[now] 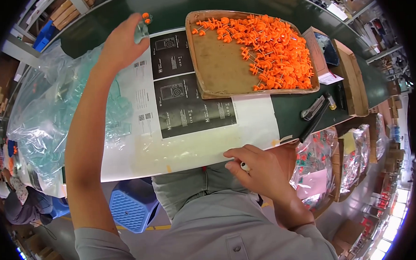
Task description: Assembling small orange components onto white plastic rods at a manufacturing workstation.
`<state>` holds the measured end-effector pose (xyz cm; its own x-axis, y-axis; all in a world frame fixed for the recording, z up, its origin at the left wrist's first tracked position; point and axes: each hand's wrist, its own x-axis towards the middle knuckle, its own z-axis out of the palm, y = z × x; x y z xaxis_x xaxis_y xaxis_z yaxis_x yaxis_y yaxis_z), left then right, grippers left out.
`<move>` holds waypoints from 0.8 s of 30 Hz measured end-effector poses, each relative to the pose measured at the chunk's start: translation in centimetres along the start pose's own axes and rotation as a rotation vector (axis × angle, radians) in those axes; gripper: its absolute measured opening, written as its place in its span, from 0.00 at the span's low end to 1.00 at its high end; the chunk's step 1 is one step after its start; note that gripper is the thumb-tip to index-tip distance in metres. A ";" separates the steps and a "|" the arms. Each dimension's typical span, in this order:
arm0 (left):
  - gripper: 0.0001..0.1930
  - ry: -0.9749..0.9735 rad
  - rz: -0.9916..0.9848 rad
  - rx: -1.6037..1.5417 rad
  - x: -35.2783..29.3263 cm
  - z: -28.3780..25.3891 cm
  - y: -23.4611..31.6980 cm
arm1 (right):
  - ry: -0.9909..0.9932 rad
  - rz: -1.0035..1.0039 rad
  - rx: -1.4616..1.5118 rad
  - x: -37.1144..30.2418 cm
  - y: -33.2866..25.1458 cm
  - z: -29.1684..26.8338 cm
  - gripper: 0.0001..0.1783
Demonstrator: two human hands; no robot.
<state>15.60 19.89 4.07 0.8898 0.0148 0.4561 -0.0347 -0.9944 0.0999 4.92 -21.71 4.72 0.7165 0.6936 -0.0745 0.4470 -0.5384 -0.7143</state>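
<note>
At the far edge of the white sheet, my left hand (123,43) curls its fingers and thumb around a small translucent plastic piece (141,32). Two small orange parts (146,18) show right beside its fingertips; whether they are joined to the piece is unclear. My right hand (261,172) is by the table's near edge, closed around a short white cylindrical thing (245,167) with a dark end. Most of that thing is hidden in the palm. Beyond it, a shallow cardboard tray (221,66) holds a heap of orange parts (279,50) with thin metal pins.
Clear bags of greenish translucent pieces (93,105) cover the table's left side. Black printed panels (183,105) lie mid-table. A utility knife (313,107) and an open box (352,77) are at right. Below stand a blue stool (132,205) and cartons with bagged parts (311,160).
</note>
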 end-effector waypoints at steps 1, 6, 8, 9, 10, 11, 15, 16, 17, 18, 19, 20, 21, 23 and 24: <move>0.26 0.017 -0.071 -0.157 0.4 -1.2 1.7 | 0.021 0.008 -0.005 0.1 -0.3 0.2 0.12; 0.26 0.095 0.066 -0.337 -4.1 -6.3 11.1 | 0.173 0.037 -0.109 2.7 -1.3 -1.6 0.12; 0.22 -0.005 0.234 -0.433 -7.5 -6.1 14.9 | 0.301 0.008 -0.216 5.0 -0.4 -3.0 0.12; 0.22 0.000 0.250 -0.460 -9.7 -5.4 16.3 | 0.344 -0.006 -0.277 6.4 0.0 -3.8 0.12; 0.22 0.001 0.269 -0.481 -11.9 -4.2 17.2 | 0.381 0.022 -0.323 7.9 0.7 -4.5 0.12; 0.22 0.001 0.279 -0.493 -13.8 -2.8 17.4 | 0.419 0.052 -0.370 9.3 1.3 -5.3 0.12; 0.20 -0.117 0.189 -0.375 -17.5 -1.0 17.5 | 0.383 0.192 -0.714 14.3 4.2 -9.3 0.11; 0.19 -0.125 0.164 -0.392 -17.9 -1.2 17.3 | 0.384 0.203 -0.710 15.3 4.9 -9.5 0.11; 0.19 -0.134 0.137 -0.409 -18.1 -1.3 17.1 | 0.351 0.127 -0.779 16.2 5.6 -9.7 0.10; 0.19 -0.141 0.138 -0.410 -18.1 -1.3 16.8 | 0.313 0.045 -0.847 17.2 6.1 -9.7 0.09; 0.18 -0.133 0.140 -0.434 -18.1 -1.4 16.6 | 0.274 -0.038 -0.913 18.0 6.5 -9.8 0.09; 0.17 -0.126 0.141 -0.458 -18.0 -1.4 16.4 | 0.269 -0.035 -0.909 18.6 6.8 -9.9 0.09; 0.16 -0.121 0.131 -0.478 -18.1 -1.4 16.4 | 0.215 -0.042 -0.944 19.3 7.1 -9.9 0.08; 0.15 -0.121 0.118 -0.482 -17.8 -3.3 17.0 | 0.092 -0.060 -1.011 20.0 7.6 -9.7 0.09; 0.15 -0.111 0.118 -0.487 -17.5 -4.6 17.6 | 0.066 -0.065 -1.000 19.9 7.9 -9.6 0.09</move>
<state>-2.68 2.57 1.89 0.9090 -0.1325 0.3952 -0.3226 -0.8242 0.4654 27.88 -16.75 4.29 0.6894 0.7244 0.0044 0.7093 -0.6762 0.1990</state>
